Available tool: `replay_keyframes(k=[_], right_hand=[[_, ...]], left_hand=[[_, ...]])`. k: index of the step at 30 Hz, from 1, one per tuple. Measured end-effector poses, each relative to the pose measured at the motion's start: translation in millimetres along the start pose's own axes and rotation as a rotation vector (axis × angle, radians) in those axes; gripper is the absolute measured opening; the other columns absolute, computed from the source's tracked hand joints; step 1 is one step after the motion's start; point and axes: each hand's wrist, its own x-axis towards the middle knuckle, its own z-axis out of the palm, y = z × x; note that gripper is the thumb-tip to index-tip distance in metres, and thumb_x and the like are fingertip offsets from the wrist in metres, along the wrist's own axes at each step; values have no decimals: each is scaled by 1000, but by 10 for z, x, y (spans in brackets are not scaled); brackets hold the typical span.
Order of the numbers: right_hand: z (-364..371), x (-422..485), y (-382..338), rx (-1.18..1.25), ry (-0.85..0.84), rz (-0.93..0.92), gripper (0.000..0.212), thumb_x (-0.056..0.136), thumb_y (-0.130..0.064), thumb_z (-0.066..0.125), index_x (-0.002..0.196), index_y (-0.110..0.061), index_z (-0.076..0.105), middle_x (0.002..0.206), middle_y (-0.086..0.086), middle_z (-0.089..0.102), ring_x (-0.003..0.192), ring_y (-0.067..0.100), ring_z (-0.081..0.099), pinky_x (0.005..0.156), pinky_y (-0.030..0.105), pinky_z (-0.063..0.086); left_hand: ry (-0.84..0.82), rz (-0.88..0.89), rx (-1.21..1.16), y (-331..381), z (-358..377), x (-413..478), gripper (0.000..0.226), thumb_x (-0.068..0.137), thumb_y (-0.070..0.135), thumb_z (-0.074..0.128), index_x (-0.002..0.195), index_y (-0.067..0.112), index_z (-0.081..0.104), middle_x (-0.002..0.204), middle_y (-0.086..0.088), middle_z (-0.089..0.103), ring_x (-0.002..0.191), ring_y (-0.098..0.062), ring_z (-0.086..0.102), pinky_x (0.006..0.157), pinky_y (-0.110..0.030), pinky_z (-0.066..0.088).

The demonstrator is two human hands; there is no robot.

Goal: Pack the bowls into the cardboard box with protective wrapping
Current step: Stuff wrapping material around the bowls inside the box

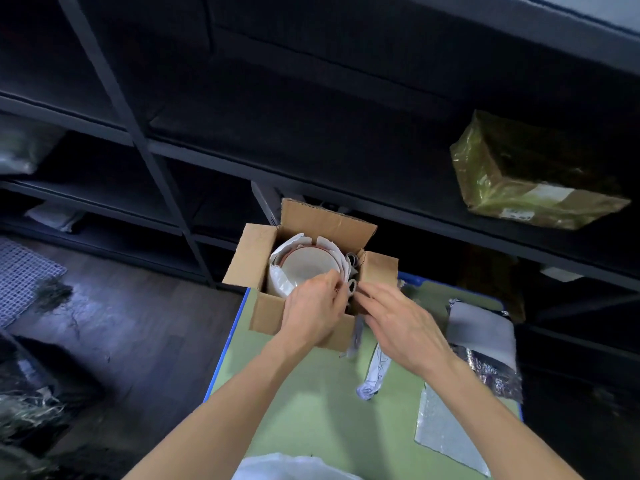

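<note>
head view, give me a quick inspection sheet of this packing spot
surface: green table top with blue edge
job's things: open cardboard box at the far end; white bowl inside, white wrapping around it
clutter: bubble wrap sheet, grey foil pouch, twisted paper
grips: left hand and right hand at the box's right inner side, fingers on grey padding; grasp unclear
cables: nothing seen
surroundings: dark shelving, taped parcel on a shelf

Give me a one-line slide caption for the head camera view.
Both hands, left and right, tuck paper padding beside a wrapped bowl in the cardboard box.
</note>
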Motion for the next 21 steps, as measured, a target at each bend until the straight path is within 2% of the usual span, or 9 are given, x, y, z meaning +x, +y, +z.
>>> replay_keyframes(k=[2, 5, 7, 12, 14, 17, 21], right_hand=[[29, -110, -15, 48, 41, 41, 40, 97, -21, 57, 137, -18, 58, 144, -9, 51, 132, 11, 48, 104, 26, 47], [69, -281, -9, 135, 126, 115, 37, 93, -17, 65, 131, -15, 64, 138, -7, 59, 126, 15, 55, 97, 28, 53], [102, -416, 12, 183, 162, 154, 37, 92, -14, 67, 129, -15, 65, 137, -7, 60, 124, 16, 57, 95, 29, 54], [206, -786, 71, 334, 190, 261, 42, 92, -10, 64, 133, -17, 62, 141, -7, 56, 127, 17, 54, 94, 33, 54], [246, -947, 110, 342, 207, 311, 42, 92, -13, 65, 133, -19, 62, 139, -7, 57, 124, 15, 55, 91, 32, 54], [327, -1204, 220, 359, 193, 380, 40, 93, -15, 65, 133, -19, 63, 134, -5, 60, 119, 17, 56, 96, 29, 49], [511, -1593, 429, 403, 91, 528, 37, 99, -25, 55, 136, -22, 59, 137, -8, 57, 127, 15, 49, 101, 28, 43]], left_hand=[[-13, 46, -15, -13, -4, 0, 31, 97, 42, 40, 77, 19, 47, 68, 5, 53, 64, -23, 53, 51, -35, 36], [-25, 100, -76, -14, -18, -21, 18, 98, 35, 48, 89, 22, 57, 82, 6, 58, 77, -18, 55, 61, -34, 42], [6, 124, -88, 36, -23, -84, 11, 98, 28, 52, 96, 21, 61, 87, 3, 58, 82, -20, 54, 66, -36, 45], [92, 304, -39, 370, 62, -332, 8, 95, 12, 61, 87, 12, 63, 84, 1, 54, 76, -23, 48, 70, -37, 41], [54, 369, -64, 551, 154, -416, 8, 95, 11, 61, 87, 12, 64, 84, 0, 57, 76, -24, 50, 72, -36, 42], [-32, 455, -65, 795, 327, -541, 8, 96, 13, 59, 90, 13, 65, 86, 1, 59, 78, -23, 50, 73, -34, 42], [-163, 456, -25, 988, 605, -638, 9, 95, 18, 58, 97, 14, 66, 90, 1, 61, 80, -24, 52, 73, -36, 45]])
